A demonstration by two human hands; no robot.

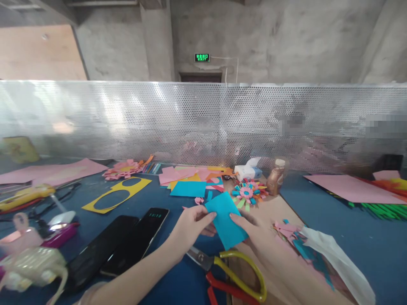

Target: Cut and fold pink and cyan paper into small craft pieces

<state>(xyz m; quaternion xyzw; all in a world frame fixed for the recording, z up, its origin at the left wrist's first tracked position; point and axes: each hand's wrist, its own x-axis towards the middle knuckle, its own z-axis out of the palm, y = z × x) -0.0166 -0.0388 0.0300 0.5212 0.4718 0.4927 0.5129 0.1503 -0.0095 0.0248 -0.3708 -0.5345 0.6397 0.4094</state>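
A rectangular piece of blue paper (pixel 226 220) is held up over the table between both hands. My left hand (pixel 195 219) pinches its left edge with thumb and fingers. My right hand (pixel 251 226) grips the right edge, thumb on the front and fingers hidden behind. Below the paper lie scissors (pixel 241 271) with yellow and red handles, their blades pointing left. A paper flower (pixel 247 192) in pink and blue lies just beyond my right hand. Behind the held piece, another blue sheet (pixel 188 189) rests on a pile of coloured paper (pixel 178 174).
Two dark phones (pixel 136 241) lie left of my forearm. Farther left are a yellow cut-out sheet (pixel 140 183) and a glue gun (pixel 28 198). A brown bottle (pixel 276 178), tissue pack (pixel 249 170) and paper scraps (pixel 288 231) are to the right. A perforated metal screen (pixel 127 123) closes the back.
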